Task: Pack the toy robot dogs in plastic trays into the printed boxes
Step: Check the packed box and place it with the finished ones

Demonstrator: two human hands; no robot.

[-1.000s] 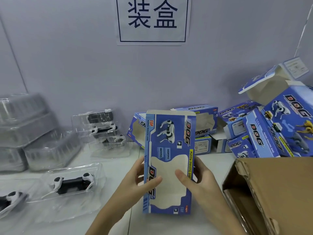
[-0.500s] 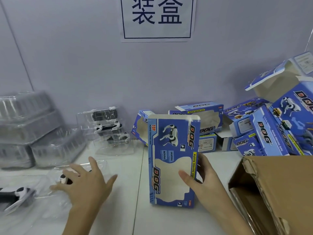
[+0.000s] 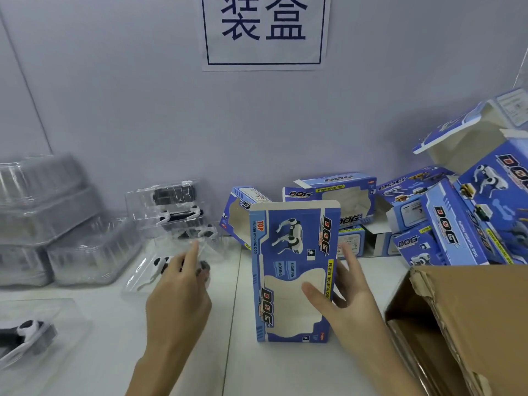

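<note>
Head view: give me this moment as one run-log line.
left hand: grips trayed toy dog | right hand: holds printed box upright on table | dog not yet boxed

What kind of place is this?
Probably a toy factory's packing station: printed boxes piled up, toy dogs in clear plastic trays, a brown shipping carton, and a wall sign in Chinese characters.

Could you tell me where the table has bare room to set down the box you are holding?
Bare table lies near you, between the left hand and the cardboard carton. The back is crowded: tray stacks left, printed boxes right.
</note>
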